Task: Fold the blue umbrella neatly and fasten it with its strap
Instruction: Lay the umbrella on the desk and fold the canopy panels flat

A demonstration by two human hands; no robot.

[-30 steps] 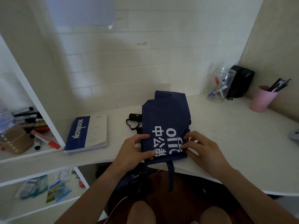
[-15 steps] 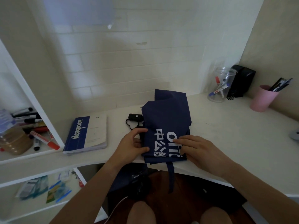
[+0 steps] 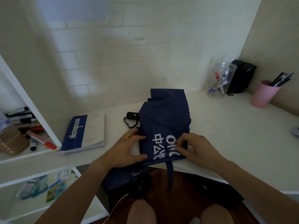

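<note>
The dark blue umbrella (image 3: 165, 122), with white lettering on its cloth, lies collapsed on the white desk (image 3: 226, 131), its near end at the desk's front edge. Its black handle (image 3: 133, 115) with a wrist loop sticks out to the left. The blue strap (image 3: 169, 175) hangs loose over the desk edge. My left hand (image 3: 127, 149) grips the cloth's left side, thumb on top. My right hand (image 3: 195, 147) pinches a fold of cloth on the right side, over the lettering.
A blue and white notebook (image 3: 85, 132) lies left of the umbrella. A shelf with markers (image 3: 32, 139) stands at the far left. At the back right are a clear jar (image 3: 220, 81), a black box (image 3: 242, 76) and a pink pen cup (image 3: 263, 93).
My right hand has slid left over the lettering and now pinches a fold. The left hand has shifted slightly up along the left edge. The umbrella stays in place.
</note>
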